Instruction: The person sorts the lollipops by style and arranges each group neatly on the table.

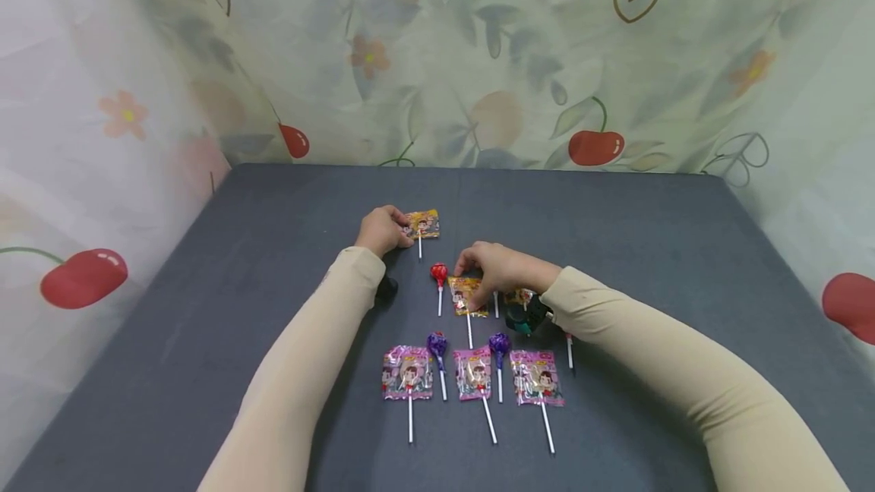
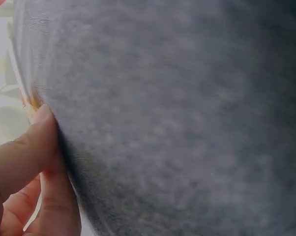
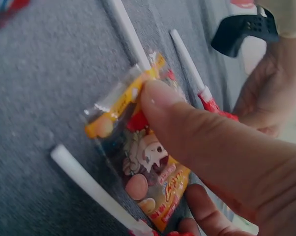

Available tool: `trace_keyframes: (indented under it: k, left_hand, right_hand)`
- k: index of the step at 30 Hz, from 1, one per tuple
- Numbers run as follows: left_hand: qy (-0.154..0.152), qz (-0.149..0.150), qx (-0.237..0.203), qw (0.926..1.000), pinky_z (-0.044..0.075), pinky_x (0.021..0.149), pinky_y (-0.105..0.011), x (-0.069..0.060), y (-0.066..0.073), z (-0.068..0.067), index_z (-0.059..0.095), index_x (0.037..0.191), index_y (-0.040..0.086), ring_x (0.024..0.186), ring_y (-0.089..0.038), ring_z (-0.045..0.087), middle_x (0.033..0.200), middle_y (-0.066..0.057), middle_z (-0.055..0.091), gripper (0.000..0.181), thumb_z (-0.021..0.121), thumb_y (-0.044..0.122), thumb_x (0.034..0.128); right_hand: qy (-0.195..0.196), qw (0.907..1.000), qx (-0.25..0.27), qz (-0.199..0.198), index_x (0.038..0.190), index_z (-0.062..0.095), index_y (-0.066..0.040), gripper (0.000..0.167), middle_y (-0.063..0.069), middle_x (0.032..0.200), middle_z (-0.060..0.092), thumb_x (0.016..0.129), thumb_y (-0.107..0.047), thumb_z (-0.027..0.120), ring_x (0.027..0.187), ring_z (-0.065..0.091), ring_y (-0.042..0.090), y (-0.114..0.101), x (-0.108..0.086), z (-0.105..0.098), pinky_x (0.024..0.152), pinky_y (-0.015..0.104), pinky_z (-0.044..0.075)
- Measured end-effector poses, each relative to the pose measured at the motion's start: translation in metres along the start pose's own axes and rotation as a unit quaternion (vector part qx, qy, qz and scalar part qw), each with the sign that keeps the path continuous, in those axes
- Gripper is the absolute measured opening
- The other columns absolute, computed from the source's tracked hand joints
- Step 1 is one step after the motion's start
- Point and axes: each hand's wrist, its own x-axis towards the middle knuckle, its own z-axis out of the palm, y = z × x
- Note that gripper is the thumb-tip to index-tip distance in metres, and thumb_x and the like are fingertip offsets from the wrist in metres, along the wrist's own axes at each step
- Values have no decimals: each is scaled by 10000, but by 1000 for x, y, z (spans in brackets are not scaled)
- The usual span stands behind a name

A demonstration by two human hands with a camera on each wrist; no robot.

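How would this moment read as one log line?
left hand: holds yellow candy packet | right hand: holds another yellow packet | nearest row: pink packets, purple lollipops

Pale cloth (image 1: pixel 301 59) hangs on three sides of the dark grey table (image 1: pixel 615 211) before me, printed with red cherries (image 1: pixel 596 148), orange flowers (image 1: pixel 370 57) and brown heart outlines (image 1: pixel 617 6).

2 arms (image 1: pixel 301 355) are extended; the left hand (image 1: pixel 384 230) is stretched farther forward, the right hand (image 1: pixel 497 266) is angled inward, its fingers (image 3: pixel 203 202) curled.
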Motion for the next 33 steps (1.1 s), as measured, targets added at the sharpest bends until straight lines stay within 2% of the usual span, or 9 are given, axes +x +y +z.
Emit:
trace_keyframes:
  k: [6,13,20,28,33]
  left_hand:
    - [12,-109,115,9999,415,813,-330,0,3,0,621,1097,67,910,-219,502,1123,-131,624,371,799,38,773]
    - [-26,-228,17,9997,414,822,-339,1,5,2,615,1102,78,921,-225,502,1138,-130,616,373,791,25,778]
    - [-83,-284,-27,9996,410,826,-339,2,5,1,608,1104,75,934,-230,494,1159,-131,602,367,781,17,786]
    - [-60,-173,-19,9998,411,834,-337,-2,5,0,613,1104,67,943,-233,496,1162,-139,607,366,783,17,783]
    - [-63,-214,-18,9997,411,839,-332,-2,5,0,615,1117,70,949,-227,500,1169,-133,610,373,781,19,787]
  right_hand:
    - [63,9998,-142,87,1056,615,-97,442,93,1150,590,708,-190,872,1025,542,219,-1,1,2,885,383,456]
    - [405,9987,-234,215,1070,604,-136,463,38,1083,641,710,-250,872,1024,578,203,1,-3,1,949,432,396]
    - [763,9961,406,162,1092,601,-126,468,50,1060,627,711,-175,869,996,573,206,4,-6,-3,863,381,473]
    - [1111,9901,741,-432,1108,590,-136,455,42,1078,604,737,-176,850,1001,557,199,5,-12,-7,908,395,462]
    - [1244,9852,883,-786,1111,603,-148,425,24,1100,607,756,-168,835,1013,548,191,2,-17,-7,909,404,458]
